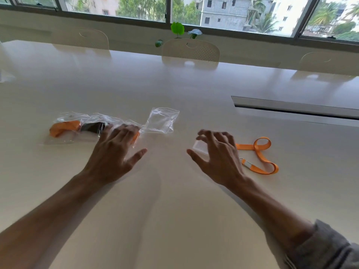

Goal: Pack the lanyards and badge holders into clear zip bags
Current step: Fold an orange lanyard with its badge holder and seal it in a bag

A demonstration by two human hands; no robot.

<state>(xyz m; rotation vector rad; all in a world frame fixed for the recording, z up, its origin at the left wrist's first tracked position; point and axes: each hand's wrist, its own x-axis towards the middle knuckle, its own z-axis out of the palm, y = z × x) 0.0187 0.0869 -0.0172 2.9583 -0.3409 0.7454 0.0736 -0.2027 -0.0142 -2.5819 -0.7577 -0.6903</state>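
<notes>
White table [174, 191] with a recessed slot [295, 108] at 2 o'clock; chairs [191, 50] and a plant [177, 29] stand at 12 o'clock before the window. An empty zip bag [162, 120] lies at centre, filled bags [77, 127] at 9 o'clock. Left hand [114, 152], fingers straight and spread, rests on the nearest filled bag. Right hand [217, 154], fingers loosely curled and apart, hovers over a clear badge holder [199, 146], partly hiding it; contact cannot be told. A loose orange lanyard [260, 155] lies at 3 o'clock.

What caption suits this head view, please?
Left hand on filled clear zip bags; right hand over clear badge holder.
</notes>
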